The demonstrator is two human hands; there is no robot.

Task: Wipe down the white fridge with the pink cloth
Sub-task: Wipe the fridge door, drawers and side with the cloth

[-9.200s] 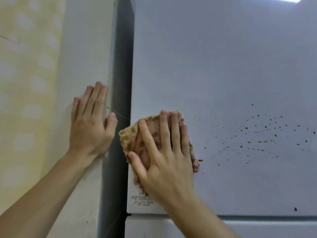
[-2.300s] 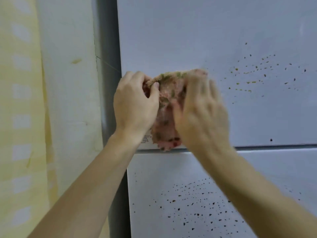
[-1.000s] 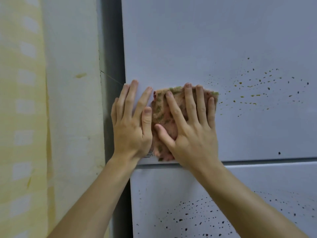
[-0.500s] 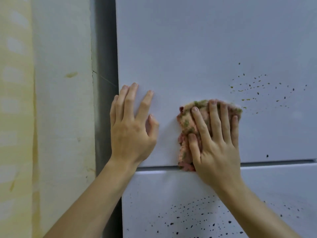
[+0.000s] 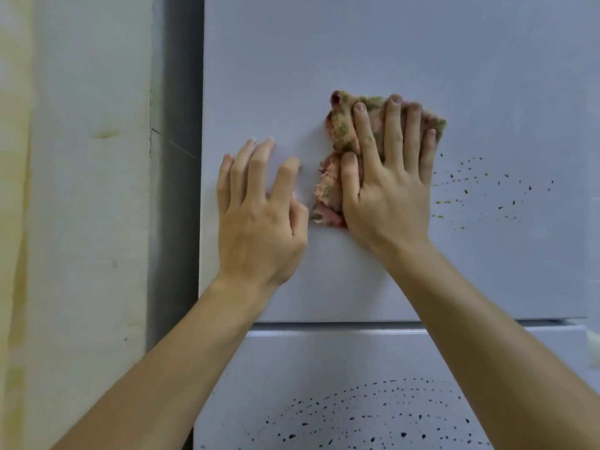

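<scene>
pink cloth [image 5: 337, 177] pressed flat on white fridge [image 5: 357, 53] under the spread right hand [image 5: 386, 190]; yellow-green specks [image 5: 474, 186] lie just right of it; left hand [image 5: 259, 219] braces alongside, fingers loosely extended.

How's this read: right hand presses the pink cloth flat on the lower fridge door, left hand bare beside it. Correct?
Not quite. The right hand presses the pink cloth on the upper door, not the lower door; the seam between the two runs below both wrists. The left hand is bare beside it, as stated. The head view shows this.
</scene>
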